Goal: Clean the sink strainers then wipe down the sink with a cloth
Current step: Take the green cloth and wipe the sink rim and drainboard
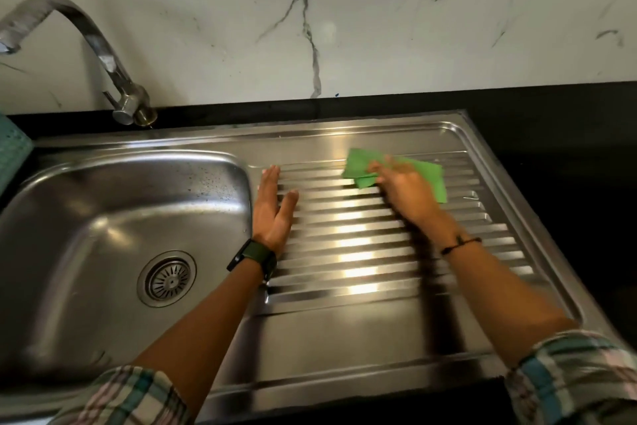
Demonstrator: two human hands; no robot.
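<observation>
On the ribbed drainboard (362, 245) right of the sink (103, 217), the blurred right hand (405, 188) presses a green cloth (427, 173), partly hiding it, its grip unclear, while the left hand (274, 209) lies flat, fingers straight, and the strainer (168, 279) sits in the basin.

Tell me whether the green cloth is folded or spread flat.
Folded: the green cloth shows layered edges at its left corner, under the right hand on the drainboard.

One steel sink (103, 211) with one ribbed drainboard (362, 331); one strainer (168, 278); one tap (100, 52); one green cloth (425, 171); two hands: left hand (274, 207), right hand (405, 192); one wristwatch (255, 257); one cord bracelet (460, 243).
</observation>
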